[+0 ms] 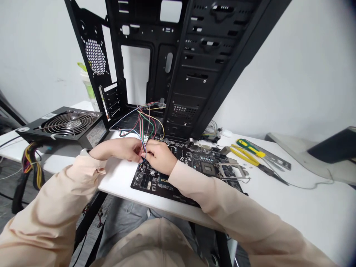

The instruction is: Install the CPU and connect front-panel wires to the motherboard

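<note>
The left hand (128, 149) and the right hand (161, 155) were brought together above the near-left part of a black printed-circuit motherboard (191, 159), fingertips closed on a loose bundle of thin multicoloured wires (141, 126); the wire ends were hidden by the fingers. The motherboard lay flat on a white counter (300, 211), partly beneath the right forearm. From the hands, the wires ran back into a tall, open black metal computer case (194, 89), which stood upright behind the motherboard. The step in hand was judged to be fitting the case leads to the motherboard; the next move appeared to call for isolating one connector, matching it to its pins and pressing it straight down. To the left sat a black box-shaped power supply with a round wire fan grille (69, 124); to the right lay yellow-handled pliers (257, 163) and a green-and-yellow screwdriver (250, 147).
</note>
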